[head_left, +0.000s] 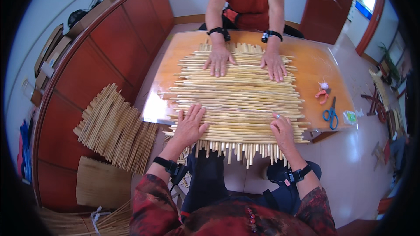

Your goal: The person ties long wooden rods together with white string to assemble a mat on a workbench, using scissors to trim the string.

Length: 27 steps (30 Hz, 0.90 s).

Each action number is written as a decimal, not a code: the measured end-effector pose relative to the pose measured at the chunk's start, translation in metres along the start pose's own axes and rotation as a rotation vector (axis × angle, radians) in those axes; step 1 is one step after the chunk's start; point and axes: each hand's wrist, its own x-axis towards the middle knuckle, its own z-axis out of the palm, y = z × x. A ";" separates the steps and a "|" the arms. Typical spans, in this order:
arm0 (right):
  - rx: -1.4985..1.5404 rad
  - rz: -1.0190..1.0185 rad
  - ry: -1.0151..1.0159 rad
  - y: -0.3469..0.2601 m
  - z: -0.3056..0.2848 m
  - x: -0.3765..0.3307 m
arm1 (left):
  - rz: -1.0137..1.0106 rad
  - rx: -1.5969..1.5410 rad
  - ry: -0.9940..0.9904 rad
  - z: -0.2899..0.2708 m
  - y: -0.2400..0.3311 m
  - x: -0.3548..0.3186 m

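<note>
A wide layer of pale yellow plant stalks (pixel 236 91) lies side by side across the table, running left to right. Under it, a crosswise layer of stalks (pixel 250 150) sticks out past the near edge. My left hand (pixel 190 126) rests open and flat on the near left part, fingers spread. At the near right, my right hand (pixel 283 132) touches the stalks with its fingers bent in; whatever lies beneath them is hidden. Across the table, another person's two hands (pixel 218 60) (pixel 274 63) press flat on the far part of the layer.
On the right of the orange-topped table (pixel 310 67) lie blue-handled scissors (pixel 331 114), red-handled pliers (pixel 323 95), white thread (pixel 323 85) and a small green-white packet (pixel 349 117). More bundled stalks (pixel 111 126) and a brown board (pixel 103 183) lean on red cabinets (pixel 116 59) at left.
</note>
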 end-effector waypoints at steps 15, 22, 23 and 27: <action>-0.034 -0.021 -0.016 0.003 0.002 -0.001 | 0.061 -0.138 0.144 0.016 0.122 0.049; -0.069 -0.071 0.043 0.012 0.004 -0.007 | 0.062 -0.098 0.118 0.043 0.132 0.064; -0.028 -0.075 0.032 0.007 0.005 -0.005 | 0.050 -0.068 0.112 0.045 0.127 0.063; 0.190 0.135 -0.015 0.006 -0.004 -0.003 | 0.071 -0.070 0.094 0.038 0.125 0.065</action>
